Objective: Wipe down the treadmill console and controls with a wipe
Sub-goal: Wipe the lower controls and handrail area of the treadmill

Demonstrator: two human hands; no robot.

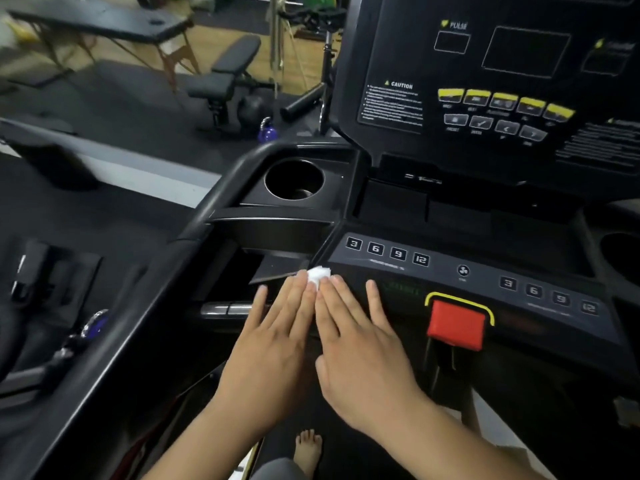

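While the wipe (pixel 319 273) was pinned flat under fingertips of the left hand (pixel 273 344) and right hand (pixel 360 351), both spread open, at the control panel (pixel 485 282) near-left corner, firm even strokes rightward were judged advisable.

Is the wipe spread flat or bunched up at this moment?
Bunched up. The wipe shows only as a small crumpled white wad past the fingertips of the left hand and right hand, at the lower control panel's left corner.
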